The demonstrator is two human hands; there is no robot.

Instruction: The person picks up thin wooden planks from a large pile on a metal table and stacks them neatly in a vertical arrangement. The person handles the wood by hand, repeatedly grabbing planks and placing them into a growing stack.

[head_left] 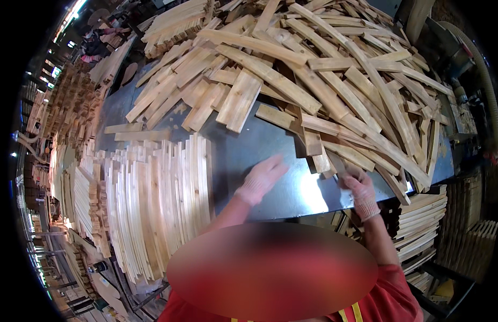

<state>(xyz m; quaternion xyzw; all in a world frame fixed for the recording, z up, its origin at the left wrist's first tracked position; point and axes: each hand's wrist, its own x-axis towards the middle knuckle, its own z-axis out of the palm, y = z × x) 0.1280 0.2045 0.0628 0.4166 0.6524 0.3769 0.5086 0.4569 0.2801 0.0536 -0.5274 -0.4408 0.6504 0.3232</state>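
My left hand point(263, 178), in a pale work glove, hovers over or rests on the bare metal tabletop point(233, 161). Its fingers are stretched out, a little blurred, and hold nothing. At the table's near edge, my right hand point(360, 194), gloved too, is closed on the near end of a wooden slat point(337, 165) at the front of the heap. The slat's far end is lost among other pieces. A large jumbled pile of wooden slats point(313, 80) spreads over the table ahead of both hands.
Left of my left hand stands a neat stack of slats point(158, 198) on edge. Two short offcuts point(141, 135) lie behind it. More stacked wood point(423, 220) stands below the table at right. A hose point(488, 80) curves along the far right. Another person point(93, 45) is at the far left.
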